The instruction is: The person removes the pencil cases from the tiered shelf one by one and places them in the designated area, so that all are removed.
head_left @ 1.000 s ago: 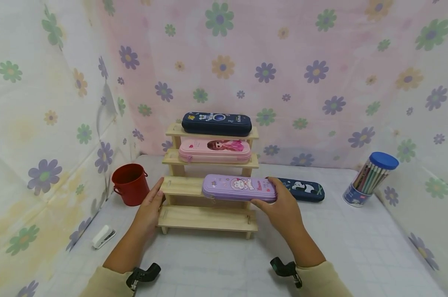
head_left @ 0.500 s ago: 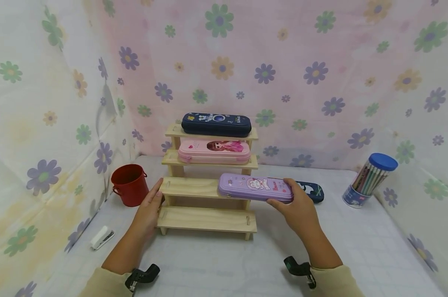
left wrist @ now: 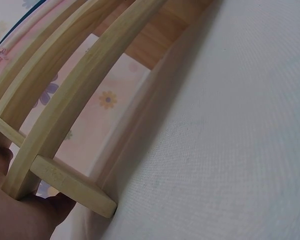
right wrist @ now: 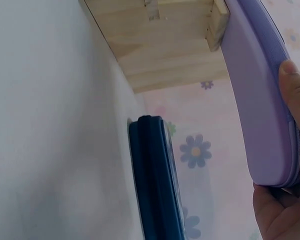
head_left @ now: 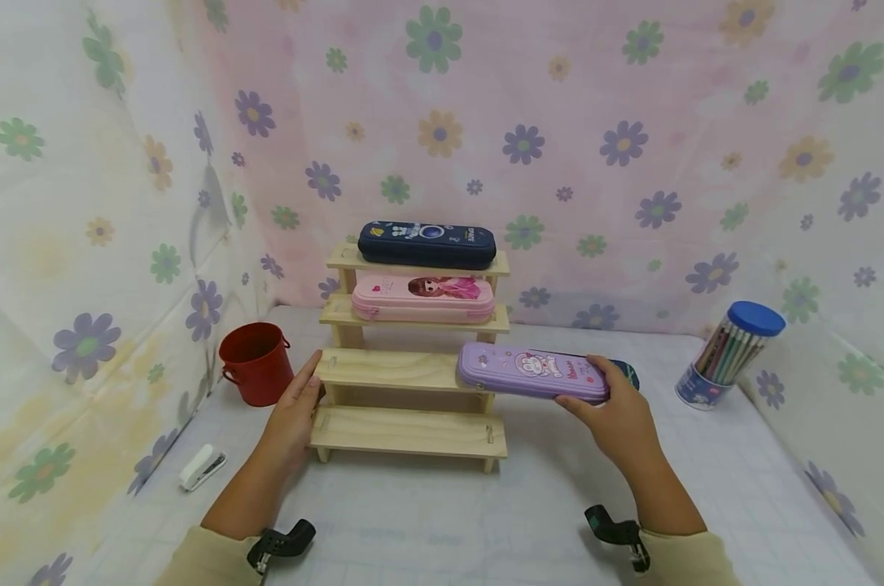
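My right hand (head_left: 621,419) pinches the right end of a lavender pencil case (head_left: 511,370) between thumb and fingers. The case's left end overlaps the right end of the third step down on a four-step wooden display stand (head_left: 405,431). At the stand's left side my left hand (head_left: 290,419) grips the end of a step; in the left wrist view, thumb and fingers lie round the wooden edge (left wrist: 65,107). Behind and below the lavender case, a dark blue pencil case (right wrist: 155,180) lies on the table, mostly hidden in the head view.
A navy pencil case (head_left: 427,248) sits on the top step, a pink pencil case (head_left: 394,301) on the one beneath. Left of the stand are a red bucket (head_left: 259,366) and a white stapler (head_left: 203,468). A tub of pencils (head_left: 728,354) with a blue lid stands far right.
My right hand has carried the lavender pencil case rightward along the third step, so it now covers most of the dark blue case. The left hand has stayed on the stand.
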Motion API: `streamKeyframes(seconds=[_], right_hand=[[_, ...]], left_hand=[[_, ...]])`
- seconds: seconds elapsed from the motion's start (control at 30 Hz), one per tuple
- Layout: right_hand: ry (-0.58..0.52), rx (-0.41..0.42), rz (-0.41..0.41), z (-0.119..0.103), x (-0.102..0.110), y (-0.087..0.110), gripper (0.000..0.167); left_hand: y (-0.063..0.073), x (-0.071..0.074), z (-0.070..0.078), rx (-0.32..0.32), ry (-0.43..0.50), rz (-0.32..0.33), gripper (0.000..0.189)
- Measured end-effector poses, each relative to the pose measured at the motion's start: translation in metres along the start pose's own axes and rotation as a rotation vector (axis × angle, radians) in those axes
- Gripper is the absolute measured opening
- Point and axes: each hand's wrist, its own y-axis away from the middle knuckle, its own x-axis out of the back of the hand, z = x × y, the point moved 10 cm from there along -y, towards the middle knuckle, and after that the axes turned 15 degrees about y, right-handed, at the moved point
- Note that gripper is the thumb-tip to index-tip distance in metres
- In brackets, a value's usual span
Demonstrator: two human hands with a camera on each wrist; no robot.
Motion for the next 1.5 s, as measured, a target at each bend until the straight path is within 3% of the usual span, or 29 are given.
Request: streamKeyframes(seconds=[0.9,1.27,1.5], right_hand=[[-0.014,-0.068,-0.065,0.070,0.005,0.003,0.109],[0.064,-0.073,-0.111,0.097,0.001,0.004,0.114],[0.125,-0.066,-0.159,0.107,-0.010,-0.003,0.115]], left_hand=[[0.000,0.005,-0.008,0.054,0.012,0.028,0.051],[-0.002,0.002,-0.004,0.048,-0.001,0.020,0.051],[-0.003,0.005,-0.006,0.077,-0.008,0.041,0.050]])
